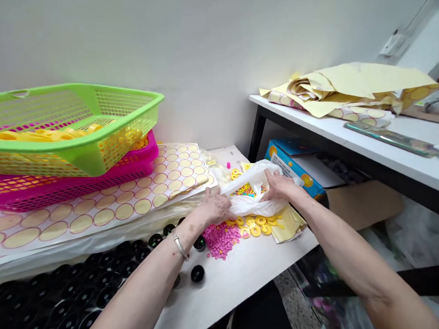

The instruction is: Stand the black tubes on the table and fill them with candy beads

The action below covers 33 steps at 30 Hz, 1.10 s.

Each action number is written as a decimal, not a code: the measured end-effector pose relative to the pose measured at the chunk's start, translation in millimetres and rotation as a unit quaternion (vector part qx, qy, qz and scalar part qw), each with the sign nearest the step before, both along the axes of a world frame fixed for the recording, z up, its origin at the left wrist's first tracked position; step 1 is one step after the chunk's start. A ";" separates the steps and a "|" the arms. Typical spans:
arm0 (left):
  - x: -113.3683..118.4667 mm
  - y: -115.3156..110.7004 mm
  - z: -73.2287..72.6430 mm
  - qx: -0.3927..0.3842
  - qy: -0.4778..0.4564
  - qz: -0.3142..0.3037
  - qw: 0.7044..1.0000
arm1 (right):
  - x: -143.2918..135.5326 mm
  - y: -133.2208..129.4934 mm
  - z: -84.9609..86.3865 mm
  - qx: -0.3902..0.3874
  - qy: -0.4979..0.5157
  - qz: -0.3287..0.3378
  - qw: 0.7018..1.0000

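A white plastic bag [258, 173] lies on the work table, its mouth spread wide. Inside it are small multicoloured beads [244, 190]. My left hand [216, 205] grips the bag's left edge, fingers curled over the plastic. On the opposite side my right hand [276, 185] holds the bag's rim, its fingertips partly down in the folds. Just below the left hand is a heap of small pink pieces [220, 240]. Yellow rings [255, 230] lie along the near side of the bag, beside a folded piece of yellowish paper [289, 225].
Many round black parts [104, 279] cover the table's left front; one black part [197, 274] sits apart. A green basket [105, 147] with yellow pieces rests on a pink basket [151, 155], over sticker sheets [133, 204]. At right are a blue box [279, 156] and a raised shelf [318, 126].
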State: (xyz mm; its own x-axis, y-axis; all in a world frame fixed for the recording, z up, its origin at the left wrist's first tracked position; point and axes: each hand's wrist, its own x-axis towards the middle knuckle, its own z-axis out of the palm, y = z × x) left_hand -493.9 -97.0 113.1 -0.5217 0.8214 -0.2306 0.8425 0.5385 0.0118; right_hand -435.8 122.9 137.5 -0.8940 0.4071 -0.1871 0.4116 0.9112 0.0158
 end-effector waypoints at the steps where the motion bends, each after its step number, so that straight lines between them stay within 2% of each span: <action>1: 0.7 -1.8 -0.3 -0.003 -0.002 0.009 1.000 | 1.7 2.4 1.3 0.011 -0.011 0.004 1.000; 3: 2.4 -3.2 1.5 0.013 0.014 0.014 1.000 | 3.4 1.8 4.6 0.020 -0.014 0.027 0.999; 5: 3.5 0.1 3.8 0.040 0.041 0.019 0.998 | 0.7 -5.3 8.2 0.024 0.032 0.065 0.997; 8: 5.1 12.0 5.3 0.086 0.044 0.094 0.991 | -14.4 -20.1 8.2 -0.004 0.128 0.141 0.982; 10: 7.4 19.4 4.8 0.098 0.026 0.144 0.984 | -29.8 -25.2 2.4 -0.033 0.141 0.169 0.975; 12: 10.1 22.9 3.6 0.093 0.008 0.156 0.983 | -45.0 -23.5 -6.2 -0.055 0.123 0.158 0.978; 16: 12.2 19.5 0.1 0.095 -0.025 0.132 0.986 | -61.2 -9.0 -18.8 -0.088 0.122 0.106 0.983; 19: 10.3 16.9 -2.7 0.117 -0.037 0.123 0.985 | -59.0 -1.4 -16.2 -0.113 0.175 0.093 0.974; 26: 11.2 21.4 -1.3 0.169 -0.032 0.161 0.972 | -40.5 -4.8 3.1 -0.168 0.292 0.121 0.934; 29: 10.6 20.9 -0.8 0.168 -0.044 0.162 0.971 | -41.3 -4.9 0.6 -0.171 0.312 0.115 0.928; 33: 7.2 16.0 -3.5 0.147 -0.069 0.153 0.975 | -42.7 -3.4 -7.2 -0.154 0.289 0.101 0.940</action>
